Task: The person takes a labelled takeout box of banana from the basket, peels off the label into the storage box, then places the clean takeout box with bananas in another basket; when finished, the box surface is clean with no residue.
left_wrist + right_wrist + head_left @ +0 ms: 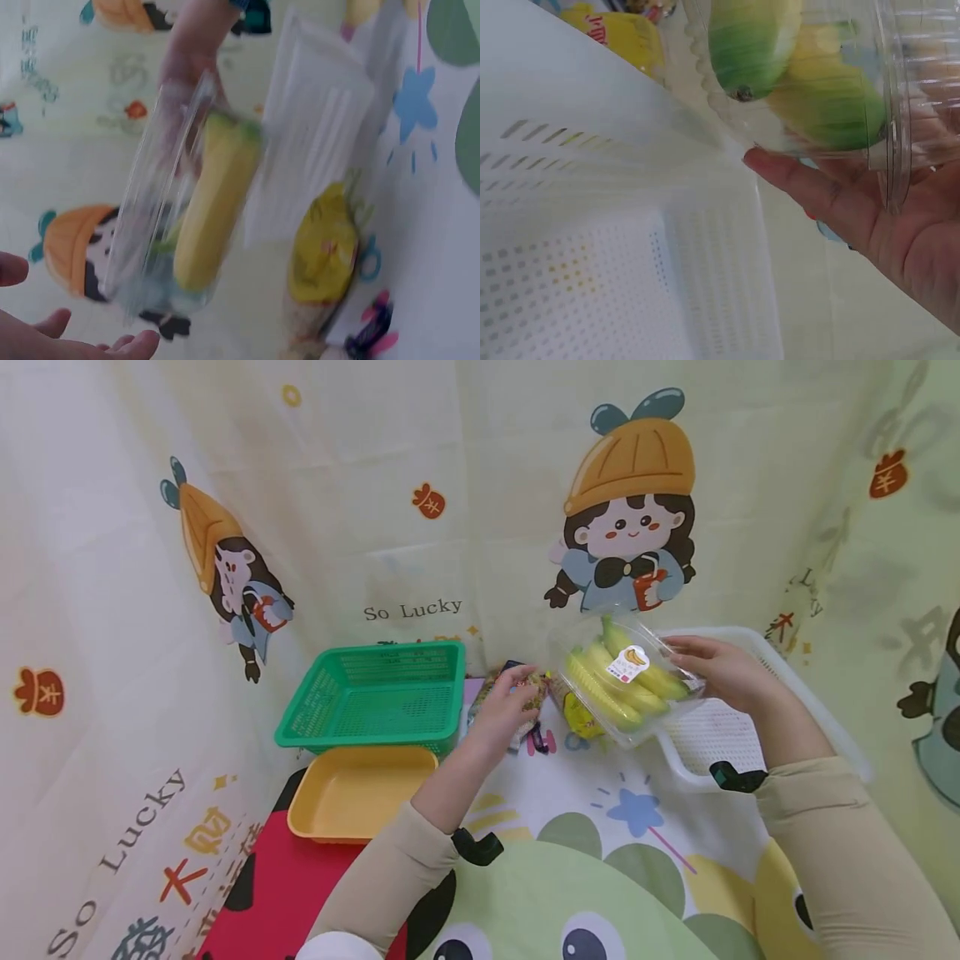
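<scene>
The clamshell box (626,693) right of frame centre is thin, clear, glossy plastic with ribbed walls; a paper label (627,664) is stuck to its lid. The bananas (615,689) inside look smooth and waxy. The white basket (757,647) at right and the green basket (378,697) left of centre are perforated matt plastic. The yellow tray (352,793) at lower left is smooth, solid plastic. The table cover (600,827) and backdrop (480,485) are printed matt cloth. The yellow snack packet (577,717) is shiny foil.

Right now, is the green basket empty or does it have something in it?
Empty. In the head view the green basket shows only its bare mesh floor and walls; the banana box is in the right hand, over the white basket.
</scene>
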